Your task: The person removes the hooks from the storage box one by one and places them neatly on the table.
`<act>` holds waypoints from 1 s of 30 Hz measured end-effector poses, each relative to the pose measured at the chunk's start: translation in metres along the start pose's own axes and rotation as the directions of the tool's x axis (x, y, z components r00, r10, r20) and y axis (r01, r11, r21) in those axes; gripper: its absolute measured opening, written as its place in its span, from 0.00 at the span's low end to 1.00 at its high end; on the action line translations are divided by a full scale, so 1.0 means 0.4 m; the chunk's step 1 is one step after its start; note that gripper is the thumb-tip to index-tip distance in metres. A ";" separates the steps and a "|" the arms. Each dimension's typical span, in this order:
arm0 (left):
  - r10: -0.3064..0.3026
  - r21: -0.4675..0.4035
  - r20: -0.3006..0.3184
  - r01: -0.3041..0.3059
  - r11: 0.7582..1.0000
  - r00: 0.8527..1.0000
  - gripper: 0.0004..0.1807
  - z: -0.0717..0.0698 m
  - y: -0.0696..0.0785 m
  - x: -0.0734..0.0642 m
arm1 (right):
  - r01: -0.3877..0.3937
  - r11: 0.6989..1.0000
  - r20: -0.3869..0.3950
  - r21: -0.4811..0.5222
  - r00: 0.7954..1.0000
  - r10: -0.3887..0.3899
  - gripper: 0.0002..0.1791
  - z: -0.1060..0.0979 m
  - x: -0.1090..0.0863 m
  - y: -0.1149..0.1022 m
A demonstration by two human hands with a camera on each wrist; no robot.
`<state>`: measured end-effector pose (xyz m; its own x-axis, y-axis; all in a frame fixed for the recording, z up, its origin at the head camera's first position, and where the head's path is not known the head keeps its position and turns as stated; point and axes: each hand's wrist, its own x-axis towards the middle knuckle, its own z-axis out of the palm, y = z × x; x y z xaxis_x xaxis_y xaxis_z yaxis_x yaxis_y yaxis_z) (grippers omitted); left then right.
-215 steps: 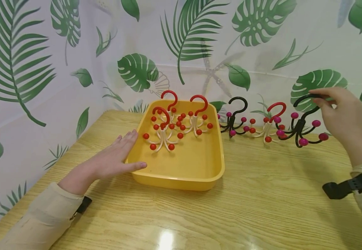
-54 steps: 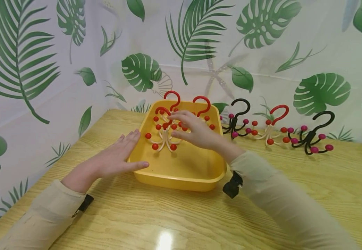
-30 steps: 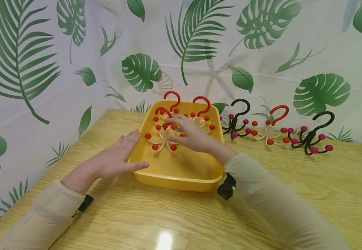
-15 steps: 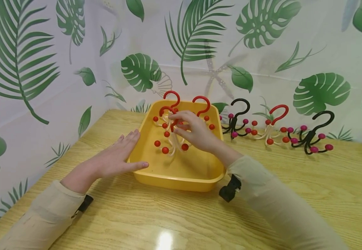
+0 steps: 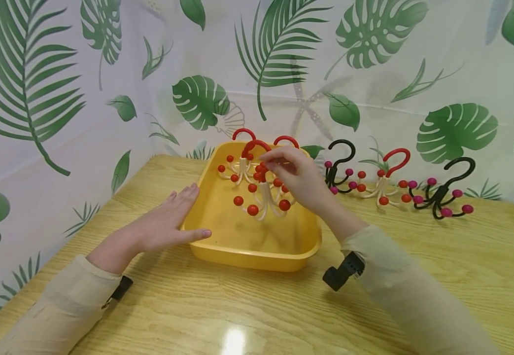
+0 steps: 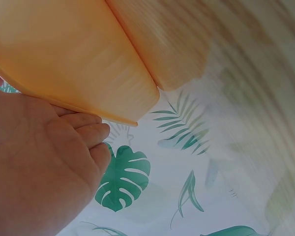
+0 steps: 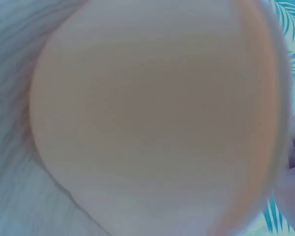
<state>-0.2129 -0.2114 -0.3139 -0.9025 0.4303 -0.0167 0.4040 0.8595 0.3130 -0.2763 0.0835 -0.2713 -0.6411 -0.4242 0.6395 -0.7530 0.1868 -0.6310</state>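
My right hand (image 5: 303,177) pinches a white claw hanger (image 5: 265,197) with red ball tips by its red hook. That hanger hangs upright over the yellow basin (image 5: 248,256), its shadow on the floor below. Fingers extended, my left hand (image 5: 161,222) rests on the basin's left rim; in the left wrist view the left hand (image 6: 44,162) lies along the yellow wall (image 6: 73,54). Another white-and-red claw hanger (image 5: 243,170) stands at the basin's back left. Of a third, the red hook (image 5: 286,140) shows behind my right hand. The right wrist view is mostly the blurred basin wall (image 7: 152,113).
Right of the basin on the wooden table (image 5: 416,276) stand a black claw hanger (image 5: 338,167) with pink balls, a white-and-red one (image 5: 383,190) and another black-and-pink one (image 5: 440,195). A leaf-patterned cloth (image 5: 283,59) hangs behind the table.
Earlier my right hand set down a black claw hanger at the far right and reached into the basin. It has since gripped the front white-and-red hanger, raising it and moving it right. My left hand stays put.
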 end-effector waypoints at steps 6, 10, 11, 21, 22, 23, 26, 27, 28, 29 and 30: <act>0.013 0.002 0.001 -0.013 1.000 1.000 0.59 0.000 -0.001 0.001 | 0.001 0.999 -0.058 -0.043 0.998 -0.004 0.12 -0.040 -0.008 -0.016; 0.012 0.000 0.004 -0.012 1.000 1.000 0.59 0.000 -0.001 0.001 | -0.019 0.998 -0.082 -0.052 0.997 0.015 0.13 -0.071 -0.020 -0.027; 0.012 -0.002 0.004 -0.012 1.000 1.000 0.59 0.000 0.000 0.001 | -0.027 0.998 -0.085 -0.054 0.996 0.022 0.14 -0.080 -0.023 -0.030; 0.016 -0.011 0.001 -0.016 1.000 1.000 0.59 0.000 0.000 -0.002 | -0.106 0.988 -0.146 -0.110 0.985 0.089 0.17 -0.160 -0.062 -0.046; 0.017 -0.013 0.002 -0.017 1.000 1.000 0.58 0.000 0.000 -0.003 | -0.112 0.987 -0.153 -0.113 0.984 0.094 0.18 -0.168 -0.067 -0.047; 0.017 -0.014 0.002 -0.017 1.000 1.000 0.58 0.000 0.000 -0.003 | -0.118 0.986 -0.159 -0.114 0.982 0.099 0.18 -0.176 -0.072 -0.049; 0.020 -0.015 0.002 -0.020 1.000 1.000 0.58 0.000 0.000 -0.004 | -0.138 0.983 -0.185 -0.118 0.976 0.115 0.21 -0.199 -0.084 -0.053; 0.021 -0.015 0.002 -0.021 1.000 1.000 0.58 0.000 0.000 -0.004 | -0.146 0.981 -0.194 -0.124 0.974 0.120 0.21 -0.206 -0.088 -0.055; 0.025 -0.015 0.001 -0.025 1.000 1.000 0.58 0.000 0.000 -0.004 | -0.155 0.980 -0.201 -0.127 0.971 0.128 0.22 -0.214 -0.092 -0.058; 0.024 -0.015 0.000 -0.024 1.000 1.000 0.58 0.000 0.001 -0.004 | -0.164 0.978 -0.207 -0.131 0.969 0.135 0.22 -0.221 -0.096 -0.059; 0.025 -0.014 -0.001 -0.025 1.000 1.000 0.58 0.000 0.001 -0.004 | -0.173 0.976 -0.213 -0.132 0.966 0.143 0.23 -0.228 -0.099 -0.060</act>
<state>-0.2114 -0.2118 -0.3138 -0.8921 0.4518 -0.0082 0.4247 0.8445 0.3262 -0.2463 0.1765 -0.2413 -0.7587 -0.1942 0.6218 -0.6434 0.3729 -0.6686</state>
